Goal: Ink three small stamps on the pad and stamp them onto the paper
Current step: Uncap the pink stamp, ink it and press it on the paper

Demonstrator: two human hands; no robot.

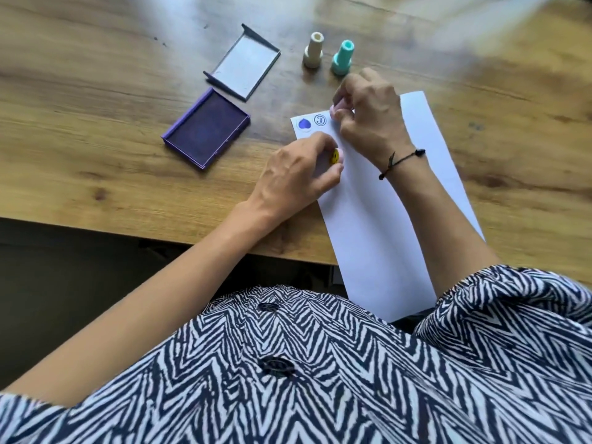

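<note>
The right hand (368, 113) pinches a pink stamp (333, 111) at the paper (426, 161)'s far corner, just beside 2 prints; the left hand (301, 171) grips a pink piece with a yellow smiley (431, 156), likely its cap. If the stamp slides or lands on a neighbouring print, the mark would smear. Fingers hide the stamp's face, so contact is unclear.

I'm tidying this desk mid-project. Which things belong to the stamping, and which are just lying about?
In use: open purple ink pad; white paper sheet with two prints; pink stamp in the right hand; pink smiley cap in the left hand; beige stamp; teal stamp.
Lying about: clear pad lid.
</note>
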